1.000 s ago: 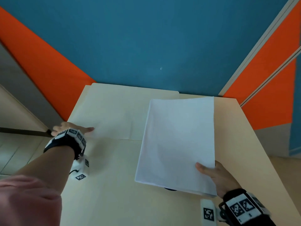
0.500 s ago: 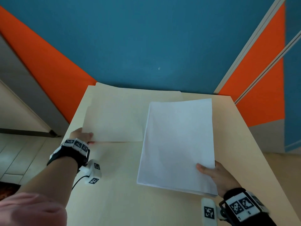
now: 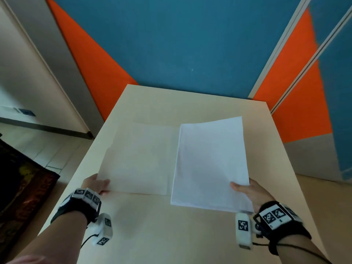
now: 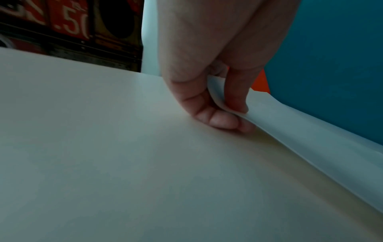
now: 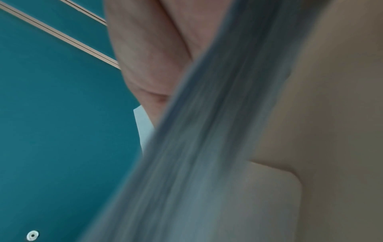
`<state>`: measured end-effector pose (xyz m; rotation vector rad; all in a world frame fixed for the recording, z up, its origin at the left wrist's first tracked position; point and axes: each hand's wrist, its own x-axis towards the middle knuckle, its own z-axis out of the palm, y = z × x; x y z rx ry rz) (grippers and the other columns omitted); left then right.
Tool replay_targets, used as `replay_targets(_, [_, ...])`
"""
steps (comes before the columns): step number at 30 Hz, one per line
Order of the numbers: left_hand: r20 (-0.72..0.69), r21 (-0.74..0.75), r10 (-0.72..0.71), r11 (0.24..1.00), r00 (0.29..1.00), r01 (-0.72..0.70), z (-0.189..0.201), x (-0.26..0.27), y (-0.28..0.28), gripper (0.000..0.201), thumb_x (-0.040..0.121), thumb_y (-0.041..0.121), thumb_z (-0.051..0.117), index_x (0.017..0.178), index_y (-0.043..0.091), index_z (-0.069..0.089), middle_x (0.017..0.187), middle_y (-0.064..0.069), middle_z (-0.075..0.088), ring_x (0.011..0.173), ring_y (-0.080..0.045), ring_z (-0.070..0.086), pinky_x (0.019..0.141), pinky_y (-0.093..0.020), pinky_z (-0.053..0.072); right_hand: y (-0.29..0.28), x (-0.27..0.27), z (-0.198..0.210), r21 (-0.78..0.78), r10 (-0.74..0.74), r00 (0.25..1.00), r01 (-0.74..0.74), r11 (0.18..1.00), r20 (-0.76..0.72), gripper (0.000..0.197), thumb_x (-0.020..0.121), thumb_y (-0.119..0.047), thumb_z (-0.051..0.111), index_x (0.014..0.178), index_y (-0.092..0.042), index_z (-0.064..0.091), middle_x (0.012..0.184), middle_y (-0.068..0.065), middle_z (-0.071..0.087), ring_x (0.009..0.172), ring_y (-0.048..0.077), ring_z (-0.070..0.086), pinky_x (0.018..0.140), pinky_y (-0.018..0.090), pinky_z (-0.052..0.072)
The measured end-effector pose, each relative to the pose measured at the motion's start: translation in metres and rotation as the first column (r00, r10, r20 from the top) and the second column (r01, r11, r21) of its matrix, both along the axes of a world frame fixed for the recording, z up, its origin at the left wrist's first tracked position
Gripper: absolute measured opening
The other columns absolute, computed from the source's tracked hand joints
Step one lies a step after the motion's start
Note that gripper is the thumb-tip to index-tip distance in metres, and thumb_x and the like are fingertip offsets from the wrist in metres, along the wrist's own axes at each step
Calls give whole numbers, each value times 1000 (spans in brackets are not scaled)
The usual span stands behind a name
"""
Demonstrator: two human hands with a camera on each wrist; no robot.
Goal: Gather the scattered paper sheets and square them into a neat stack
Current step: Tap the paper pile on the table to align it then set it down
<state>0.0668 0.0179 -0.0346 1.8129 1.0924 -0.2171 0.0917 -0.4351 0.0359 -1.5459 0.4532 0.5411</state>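
While the left hand (image 3: pixel 96 184) pinches the near corner of a loose sheet (image 3: pixel 139 161) and the right hand (image 3: pixel 251 191) grips the stack (image 3: pixel 209 161) above the pale table (image 3: pixel 171 235), the sheet should slide under squarely; blue-orange walls stand behind; the left wrist view shows thumb and fingers (image 4: pixel 219 121) clamping paper; the right wrist view shows blurred sheet edges (image 5: pixel 196 147) against the palm.
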Motion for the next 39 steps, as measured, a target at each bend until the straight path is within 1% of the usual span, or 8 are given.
replay_targets(6, [20,-29,67,997,998,-66,-5,-50,9,16,86,0,58,102,0,55,79,-21,62,21,-12,50,26,-11,31,-7,-25,-5,-9,32,998,-33,999,-45,75,49,-31,89,112,-2,60,97,10,69,90,26,62,74,35,48])
replay_targets(12, [-14,3,64,998,998,-64,0,-48,12,20,87,2,59,75,9,44,22,-1,48,34,-22,54,43,-24,33,10,-25,-18,-20,4,997,-6,1000,-80,55,69,-20,78,116,1,58,101,11,68,92,26,61,79,33,46])
replay_targets(15, [-12,2,69,998,998,-69,1,-45,14,27,86,2,59,108,11,47,23,-2,48,21,-15,49,28,-14,29,22,-17,-22,-19,11,996,-12,1000,-88,42,80,-9,67,119,3,56,104,12,65,91,25,60,83,36,45])
replay_targets(17, [-17,10,44,999,999,-44,-4,-44,19,42,86,3,60,125,0,48,24,-1,49,20,-14,46,30,-14,30,27,-14,-25,-40,28,996,-32,999,-88,62,66,-22,80,119,1,57,102,9,66,99,27,59,95,41,43])
replay_targets(20, [-10,6,44,999,999,-44,-8,-38,27,12,85,1,60,96,-2,55,25,-2,51,30,-20,50,37,-19,31,27,-5,-35,-52,61,996,-64,997,-64,99,34,-39,89,120,-2,58,114,13,66,111,31,57,107,47,36])
replay_targets(29, [0,18,-11,1000,1000,11,-16,-36,35,4,84,0,59,86,-4,59,30,-6,54,32,-19,47,42,-20,31,21,17,-59,-26,115,990,-117,993,-82,107,6,-50,90,104,-14,63,115,11,65,111,31,57,106,51,37])
replay_targets(35, [-5,-10,-63,998,998,63,-11,-39,38,9,84,0,60,88,-7,59,38,-11,57,41,-20,48,47,-24,32,33,14,-44,-78,96,986,-107,991,-134,57,74,-15,76,125,-1,54,114,14,63,114,32,56,104,47,39])
replay_targets(39, [239,-250,52,968,970,10,23,-38,31,22,91,8,53,113,4,52,90,-16,59,83,-32,59,65,-32,53,32,15,-46,-150,114,988,-129,980,-107,46,79,-2,69,123,-3,55,114,14,63,106,28,57,97,40,41])
